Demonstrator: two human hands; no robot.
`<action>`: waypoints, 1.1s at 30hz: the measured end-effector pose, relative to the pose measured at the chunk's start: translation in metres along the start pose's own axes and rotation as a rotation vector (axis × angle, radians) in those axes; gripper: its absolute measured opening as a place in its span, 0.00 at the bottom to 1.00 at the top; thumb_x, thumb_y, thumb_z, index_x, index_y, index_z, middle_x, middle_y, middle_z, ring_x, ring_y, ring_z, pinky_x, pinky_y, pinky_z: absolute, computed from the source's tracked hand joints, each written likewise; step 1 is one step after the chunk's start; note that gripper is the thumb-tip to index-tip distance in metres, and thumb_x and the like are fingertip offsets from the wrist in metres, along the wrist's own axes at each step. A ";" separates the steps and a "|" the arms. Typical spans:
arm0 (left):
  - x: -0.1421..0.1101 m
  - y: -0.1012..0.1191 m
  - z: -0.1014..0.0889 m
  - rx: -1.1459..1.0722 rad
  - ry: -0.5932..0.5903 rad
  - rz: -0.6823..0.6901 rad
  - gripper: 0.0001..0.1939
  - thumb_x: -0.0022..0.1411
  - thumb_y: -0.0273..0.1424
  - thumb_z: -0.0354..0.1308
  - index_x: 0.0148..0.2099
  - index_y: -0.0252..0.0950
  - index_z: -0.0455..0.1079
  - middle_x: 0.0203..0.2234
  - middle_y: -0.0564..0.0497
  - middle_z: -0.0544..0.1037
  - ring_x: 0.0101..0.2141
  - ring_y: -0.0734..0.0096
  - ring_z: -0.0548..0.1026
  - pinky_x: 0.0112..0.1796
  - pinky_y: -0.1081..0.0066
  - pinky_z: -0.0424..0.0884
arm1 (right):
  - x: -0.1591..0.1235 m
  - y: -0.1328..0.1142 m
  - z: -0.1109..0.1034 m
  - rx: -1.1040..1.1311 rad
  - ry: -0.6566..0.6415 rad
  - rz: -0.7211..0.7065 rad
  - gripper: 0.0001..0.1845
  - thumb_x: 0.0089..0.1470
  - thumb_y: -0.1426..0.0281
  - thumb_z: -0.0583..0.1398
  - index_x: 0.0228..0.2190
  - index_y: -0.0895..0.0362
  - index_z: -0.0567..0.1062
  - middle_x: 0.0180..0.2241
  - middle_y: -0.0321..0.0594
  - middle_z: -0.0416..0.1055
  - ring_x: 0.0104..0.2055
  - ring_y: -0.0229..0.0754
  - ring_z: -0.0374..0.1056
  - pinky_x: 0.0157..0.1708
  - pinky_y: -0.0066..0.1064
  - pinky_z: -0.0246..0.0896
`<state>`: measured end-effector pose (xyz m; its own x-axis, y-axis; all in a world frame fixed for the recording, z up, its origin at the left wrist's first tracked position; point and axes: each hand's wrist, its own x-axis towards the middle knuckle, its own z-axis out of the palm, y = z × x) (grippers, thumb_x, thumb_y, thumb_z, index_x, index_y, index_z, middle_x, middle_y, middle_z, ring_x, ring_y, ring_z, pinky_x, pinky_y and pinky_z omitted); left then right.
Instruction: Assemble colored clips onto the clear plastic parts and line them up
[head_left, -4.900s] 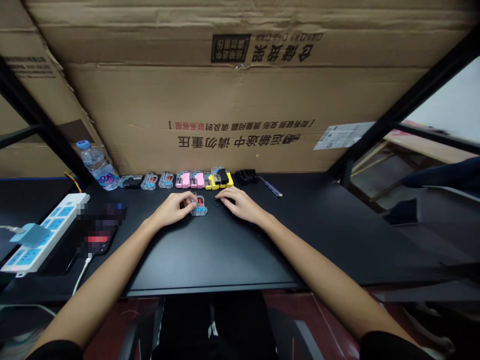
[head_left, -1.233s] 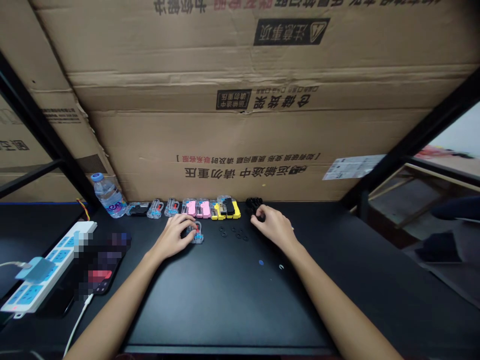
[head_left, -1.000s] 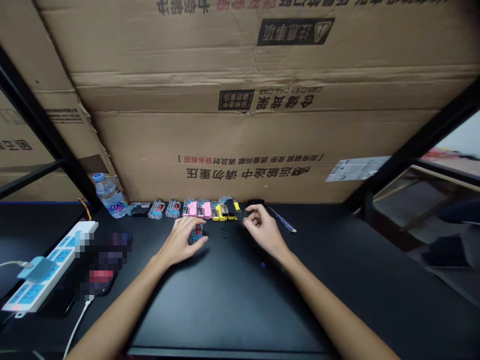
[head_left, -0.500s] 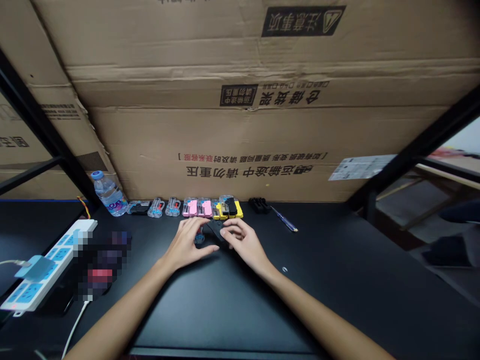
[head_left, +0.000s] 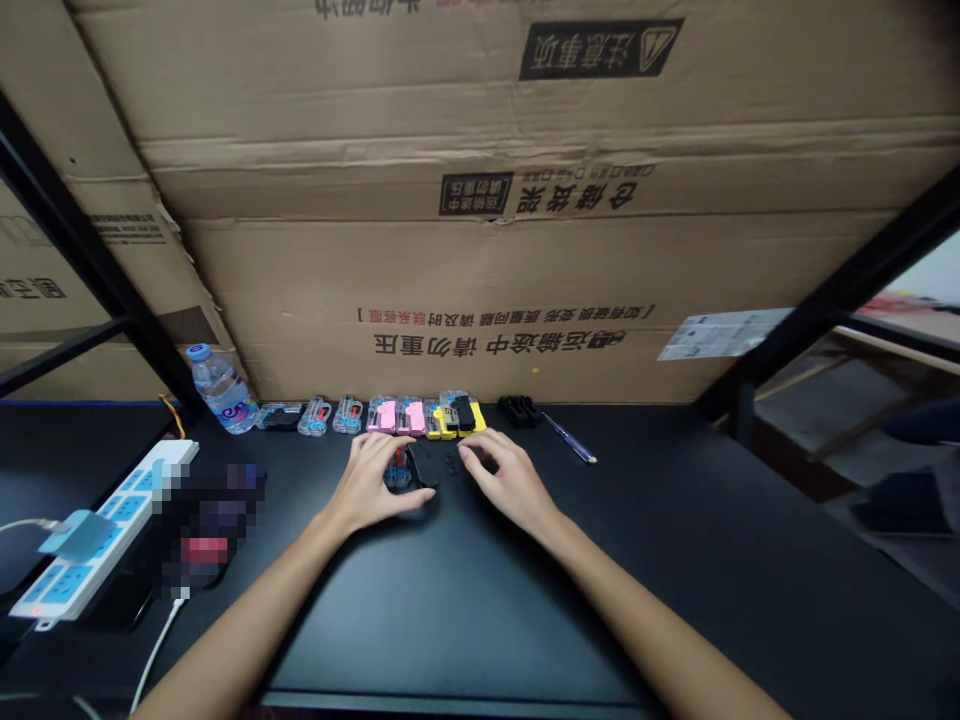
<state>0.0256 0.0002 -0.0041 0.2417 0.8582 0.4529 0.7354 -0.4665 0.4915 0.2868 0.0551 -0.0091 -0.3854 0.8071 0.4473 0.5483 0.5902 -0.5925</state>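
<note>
My left hand [head_left: 373,482] curves in a C shape, its index finger and thumb at the two ends of a flat black plastic piece [head_left: 425,466]. Inside that curve, a small clear case with a red part [head_left: 398,468] sits partly hidden behind the fingers. My right hand [head_left: 514,482] is just to the right, fingers loosely bent with a gap between thumb and index, and nothing visible in it. Small dark bits [head_left: 451,462] lie by its fingertips, too small to name.
Along the cardboard [head_left: 450,270] stand clear cases, some with pink inserts [head_left: 396,416] and yellow ones [head_left: 442,420]. A black holder [head_left: 518,411] and a screwdriver [head_left: 570,439] lie to the right. On the left are a water bottle [head_left: 223,390], a power strip [head_left: 112,530] and a pixelated device [head_left: 206,540].
My right hand has moved a little right, away from the black piece, which now stays at my left hand. More of the clear case shows. The small white bit on the right is out of sight.
</note>
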 end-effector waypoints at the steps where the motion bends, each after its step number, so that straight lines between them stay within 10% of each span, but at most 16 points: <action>1: 0.000 -0.002 0.000 0.012 -0.004 -0.006 0.33 0.58 0.48 0.72 0.61 0.42 0.70 0.53 0.44 0.80 0.57 0.48 0.74 0.62 0.47 0.62 | 0.001 0.003 -0.002 -0.082 -0.009 -0.047 0.14 0.69 0.63 0.57 0.45 0.52 0.82 0.46 0.46 0.79 0.48 0.52 0.74 0.51 0.46 0.70; 22: -0.001 -0.008 0.004 0.020 -0.151 0.016 0.37 0.56 0.45 0.74 0.65 0.46 0.68 0.61 0.43 0.75 0.66 0.45 0.64 0.65 0.46 0.56 | 0.000 0.003 0.009 -0.249 -0.201 -0.211 0.14 0.70 0.64 0.60 0.47 0.50 0.85 0.46 0.48 0.79 0.51 0.53 0.71 0.50 0.46 0.66; 33: -0.001 -0.004 0.004 0.023 -0.179 0.021 0.38 0.57 0.47 0.73 0.66 0.47 0.68 0.60 0.43 0.76 0.64 0.44 0.67 0.65 0.45 0.56 | -0.002 -0.010 0.012 0.217 -0.025 -0.160 0.15 0.70 0.61 0.59 0.46 0.51 0.85 0.42 0.45 0.80 0.42 0.48 0.78 0.46 0.40 0.76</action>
<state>0.0249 0.0018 -0.0092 0.3645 0.8735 0.3228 0.7428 -0.4818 0.4649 0.2726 0.0480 -0.0121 -0.4741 0.7017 0.5318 0.3082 0.6981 -0.6463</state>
